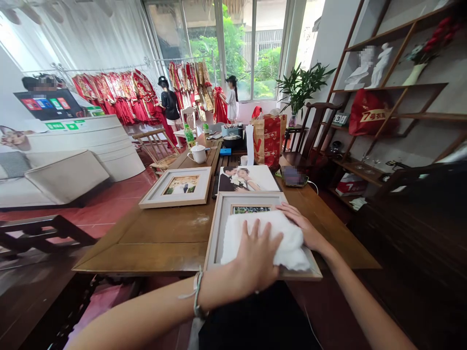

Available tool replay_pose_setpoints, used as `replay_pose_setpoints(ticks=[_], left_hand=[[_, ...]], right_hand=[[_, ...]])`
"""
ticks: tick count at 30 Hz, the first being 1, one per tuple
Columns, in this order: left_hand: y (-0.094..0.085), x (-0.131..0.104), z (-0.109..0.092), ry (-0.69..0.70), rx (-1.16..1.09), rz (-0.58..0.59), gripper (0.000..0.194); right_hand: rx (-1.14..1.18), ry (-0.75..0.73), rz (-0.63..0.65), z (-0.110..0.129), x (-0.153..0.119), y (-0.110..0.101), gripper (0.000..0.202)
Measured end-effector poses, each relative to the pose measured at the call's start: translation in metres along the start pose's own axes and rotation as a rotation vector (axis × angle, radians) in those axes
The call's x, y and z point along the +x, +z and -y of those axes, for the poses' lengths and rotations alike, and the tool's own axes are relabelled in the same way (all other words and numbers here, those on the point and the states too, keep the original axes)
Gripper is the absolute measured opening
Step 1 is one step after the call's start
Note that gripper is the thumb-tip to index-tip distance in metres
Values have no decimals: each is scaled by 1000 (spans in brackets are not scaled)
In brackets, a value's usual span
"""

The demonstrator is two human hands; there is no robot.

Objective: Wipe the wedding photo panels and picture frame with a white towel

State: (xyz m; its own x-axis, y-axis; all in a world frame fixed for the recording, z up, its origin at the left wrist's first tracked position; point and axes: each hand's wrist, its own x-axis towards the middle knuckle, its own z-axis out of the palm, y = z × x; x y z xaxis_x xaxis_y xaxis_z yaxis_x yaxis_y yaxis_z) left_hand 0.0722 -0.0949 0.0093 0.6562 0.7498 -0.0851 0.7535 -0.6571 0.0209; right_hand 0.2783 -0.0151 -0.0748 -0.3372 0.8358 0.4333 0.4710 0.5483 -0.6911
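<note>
In front of me a light wooden picture frame lies face up at the table's near edge. A folded white cloth covers most of it, leaving a strip of dark green photo showing at the top. My left hand presses flat on the cloth with its fingers spread. At the frame's upper right side rests my right hand, fingers stretched out over the border and against the cloth's edge. Just beyond is an unframed wedding photo print. A second framed photo lies to the left.
A white lidded cup, a green-labelled bottle and a red-and-brown paper bag stand farther back. A phone with a cable lies at the right. Two people are by racks of red garments; another sits behind a monitor.
</note>
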Motion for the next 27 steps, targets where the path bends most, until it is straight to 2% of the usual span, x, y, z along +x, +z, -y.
replay_pose_setpoints(ticks=[3,5,8,11,14,18,20,22,24,27], left_hand=[[2,24,27,-113,75,-29,74],[3,37,44,-124,120,-70,83],[5,56,59,-30,154,-120,89],[3,66,59,53,107,-63,80],[-7,52,47,86,9,66,70],[-28,-3,14,207,-122,187,63],[-34,-30,-3,224,-151,232,70],[-35,-45,-12,191,-144,253,75],[-29,-45,-9,114,-108,235,77],[-15,-21,15,-36,12,149,80]], right_hand=[[-21,19,-13,1,-1,1,38],[-27,22,-28,2,-2,2,41],[-21,28,-40,1,-2,3,44],[-20,41,-33,1,-1,3,44],[-14,27,-20,1,-2,2,42],[-17,16,-29,2,-3,2,42],[-26,29,-33,3,-3,2,43],[-30,35,-36,4,-3,2,43],[-28,32,-38,4,-3,3,43],[-27,40,-39,5,-3,3,43]])
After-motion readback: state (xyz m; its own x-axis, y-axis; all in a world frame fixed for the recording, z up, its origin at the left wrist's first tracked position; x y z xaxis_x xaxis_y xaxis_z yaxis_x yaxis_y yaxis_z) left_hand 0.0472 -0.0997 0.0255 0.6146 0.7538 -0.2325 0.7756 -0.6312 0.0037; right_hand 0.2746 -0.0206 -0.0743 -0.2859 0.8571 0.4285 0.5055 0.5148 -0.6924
